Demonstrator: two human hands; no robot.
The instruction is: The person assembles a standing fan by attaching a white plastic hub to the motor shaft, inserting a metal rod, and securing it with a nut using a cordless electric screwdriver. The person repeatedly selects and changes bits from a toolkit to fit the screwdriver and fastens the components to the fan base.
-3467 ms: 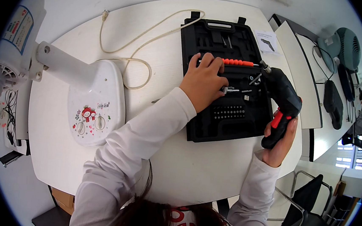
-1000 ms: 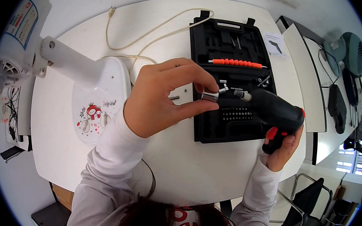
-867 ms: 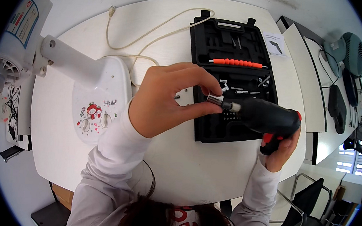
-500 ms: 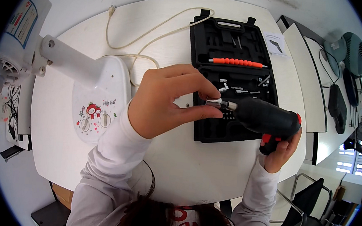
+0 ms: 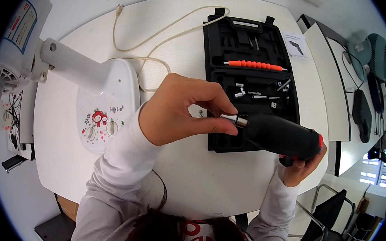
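My right hand (image 5: 301,167) is wrapped round the handle of a black and red cordless screwdriver (image 5: 282,135), whose nose points left. Between the thumb and forefinger of my left hand (image 5: 182,110) is a small silver socket (image 5: 232,118), pinched at the tip of the tool's metal shaft. How far the socket sits on the shaft is hard to see. Behind the tool lies an opened black tool case (image 5: 252,46) with silver bits and sockets (image 5: 240,93) in its lower half. An orange flexible shaft (image 5: 255,65) lies across its hinge.
At left on the white table (image 5: 188,174) stands the white base of a fan (image 5: 109,95). Its beige cord (image 5: 148,49) loops behind my left hand. A printed leaflet (image 5: 295,45) lies right of the case. Another desk with a green fan (image 5: 379,58) stands farther right.
The screwdriver has tilted, its nose dropping slightly, and its handle is turned further beneath the body. My left fingers have moved slightly with the socket and now cover more of it.
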